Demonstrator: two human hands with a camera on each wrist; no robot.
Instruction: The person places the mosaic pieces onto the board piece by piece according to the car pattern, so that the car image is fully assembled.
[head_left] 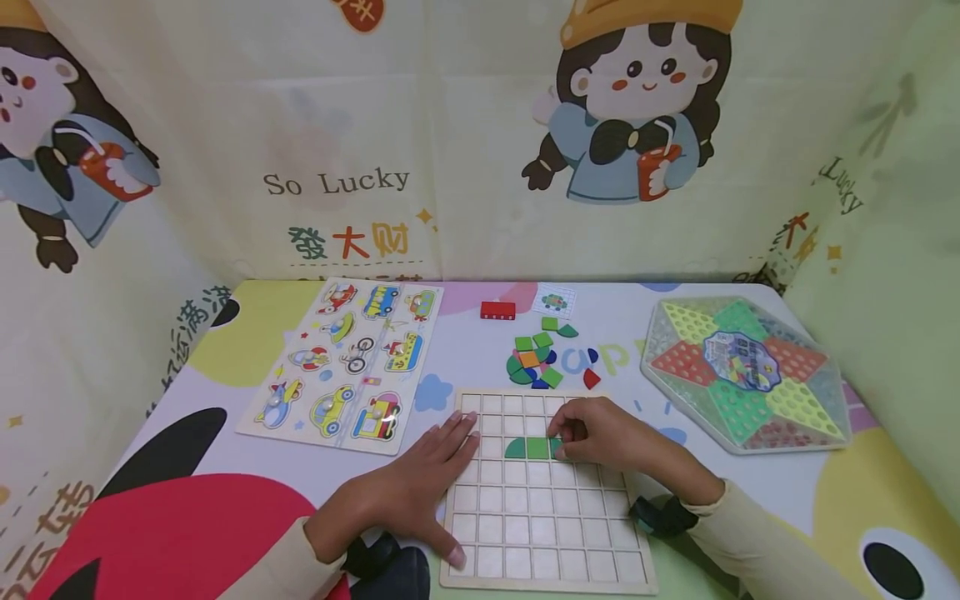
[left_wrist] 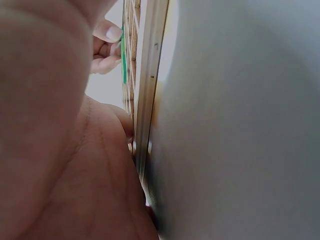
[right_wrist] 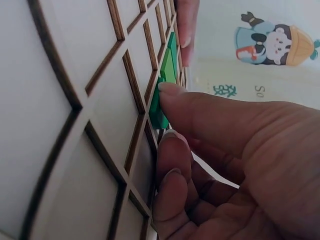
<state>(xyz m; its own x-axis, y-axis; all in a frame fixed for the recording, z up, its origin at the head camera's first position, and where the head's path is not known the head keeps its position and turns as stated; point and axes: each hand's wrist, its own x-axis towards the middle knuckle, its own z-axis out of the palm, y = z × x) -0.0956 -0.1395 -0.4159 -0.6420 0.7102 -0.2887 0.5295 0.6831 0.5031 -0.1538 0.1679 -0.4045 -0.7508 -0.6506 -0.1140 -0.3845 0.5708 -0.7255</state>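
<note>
green piece [head_left: 556, 447] under right grip [head_left: 600, 433], on grid board [head_left: 540, 508]

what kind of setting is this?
Likely a home play corner or a staged tabletop: cartoon-print cloth walls the table, with a vehicle peg puzzle, a Chinese checkers board and a wooden grid board.

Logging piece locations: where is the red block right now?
In the head view the red block lies at the table's far edge, apart from the loose coloured pieces nearer the person.

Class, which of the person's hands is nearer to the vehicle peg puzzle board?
The left. The left hand lies flat on the grid board's left edge, just below the vehicle puzzle; the right hand pinches a green piece farther right.
</note>
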